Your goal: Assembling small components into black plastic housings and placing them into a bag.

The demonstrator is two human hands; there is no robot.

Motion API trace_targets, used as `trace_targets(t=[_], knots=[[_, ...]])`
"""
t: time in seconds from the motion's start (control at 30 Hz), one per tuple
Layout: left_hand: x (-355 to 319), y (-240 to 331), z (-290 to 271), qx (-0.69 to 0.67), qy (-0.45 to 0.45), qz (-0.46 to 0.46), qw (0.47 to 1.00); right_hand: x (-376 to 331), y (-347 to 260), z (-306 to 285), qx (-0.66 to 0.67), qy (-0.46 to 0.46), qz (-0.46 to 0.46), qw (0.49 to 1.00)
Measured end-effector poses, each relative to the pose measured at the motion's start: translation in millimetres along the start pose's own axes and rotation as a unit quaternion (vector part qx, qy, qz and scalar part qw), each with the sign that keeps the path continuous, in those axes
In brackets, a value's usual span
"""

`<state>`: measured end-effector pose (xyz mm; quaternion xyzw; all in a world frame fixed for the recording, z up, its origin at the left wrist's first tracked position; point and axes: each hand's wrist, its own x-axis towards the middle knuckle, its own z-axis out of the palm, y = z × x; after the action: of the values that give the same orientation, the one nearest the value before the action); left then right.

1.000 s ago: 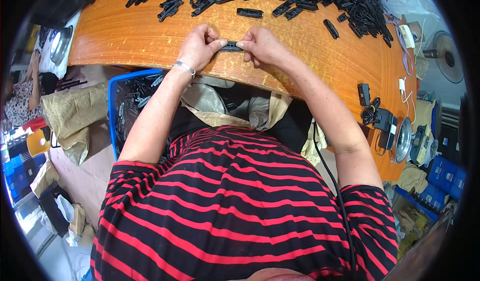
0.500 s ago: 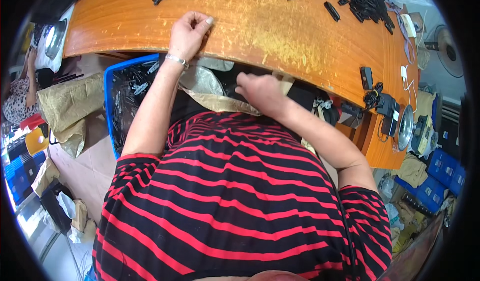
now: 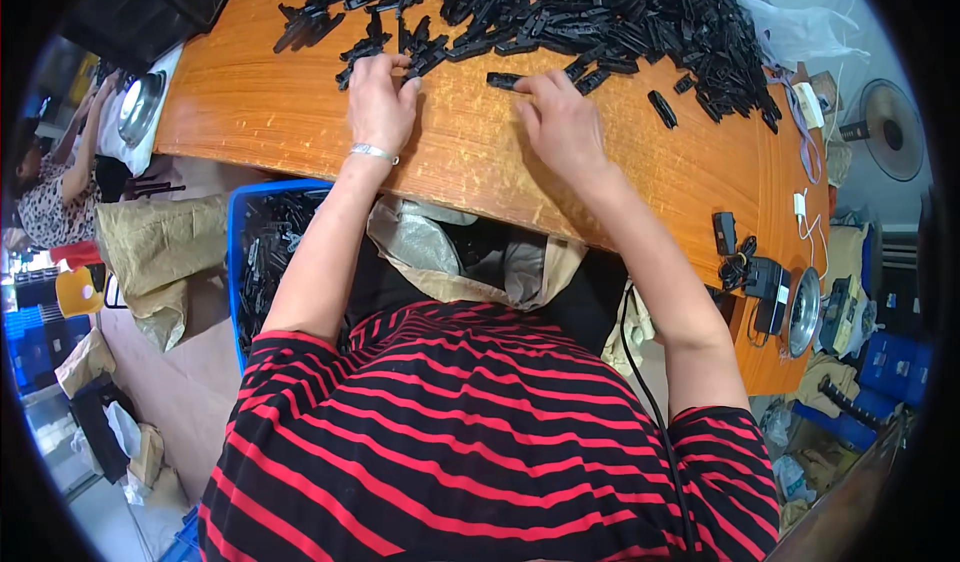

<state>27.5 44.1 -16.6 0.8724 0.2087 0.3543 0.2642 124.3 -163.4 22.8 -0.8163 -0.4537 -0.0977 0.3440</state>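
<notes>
My right hand (image 3: 565, 122) is over the desk with its fingers closed on the right end of a slim black plastic part (image 3: 502, 80). To its left, my left hand (image 3: 382, 112) is at the near edge of a small cluster of black plastic parts (image 3: 428, 54). Its fingers are bent and the thumb stands apart from them. No held part shows in it, though some fingertips are hidden. Beyond both hands spreads a large pile of similar parts (image 3: 590, 7). A silver bracelet circles my left wrist.
A brown sack with a silvery lining (image 3: 425, 247) lies open at my lap under the desk edge. Left of it stands a blue bin (image 3: 240, 252) of black parts. A power adapter (image 3: 768, 287) and cables lie at the desk's right. Another person (image 3: 60, 177) sits far left.
My right hand has risen from the sack at my lap to the single part on the desk. My left hand has reached farther in, its thumb parting from the fingers. The view has tilted up.
</notes>
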Motion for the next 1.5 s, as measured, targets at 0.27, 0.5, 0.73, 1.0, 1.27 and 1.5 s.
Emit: trace_targets(t=[0.27, 0.5, 0.73, 1.0, 1.27, 1.5], knots=[[8.8, -3.9, 17.1, 0.102, -0.052, 0.026, 0.993, 18.6, 33.1, 34.4, -0.094, -0.060, 0.051, 0.992], [19.5, 7.0, 23.0, 0.124, -0.084, -0.023, 0.988, -17.7, -7.4, 33.6, 0.002, -0.113, 0.003, 0.994], [4.8, 5.6, 13.6, 0.110, -0.049, -0.027, 0.992, -25.4, -24.3, 25.7, 0.028, -0.118, 0.015, 0.993], [-28.5, 40.2, -12.9, -0.526, -0.185, -0.324, 0.764, -12.9, -29.5, 17.8, 0.389, -0.103, 0.269, 0.875], [-46.9, 54.9, -7.9, -0.580, -0.239, -0.318, 0.711, -21.5, -29.2, 0.5, 0.498, -0.125, 0.369, 0.774], [-13.4, 59.2, -23.5, -0.467, -0.284, -0.225, 0.807, -4.0, -12.8, -13.9, 0.365, -0.147, 0.316, 0.864]])
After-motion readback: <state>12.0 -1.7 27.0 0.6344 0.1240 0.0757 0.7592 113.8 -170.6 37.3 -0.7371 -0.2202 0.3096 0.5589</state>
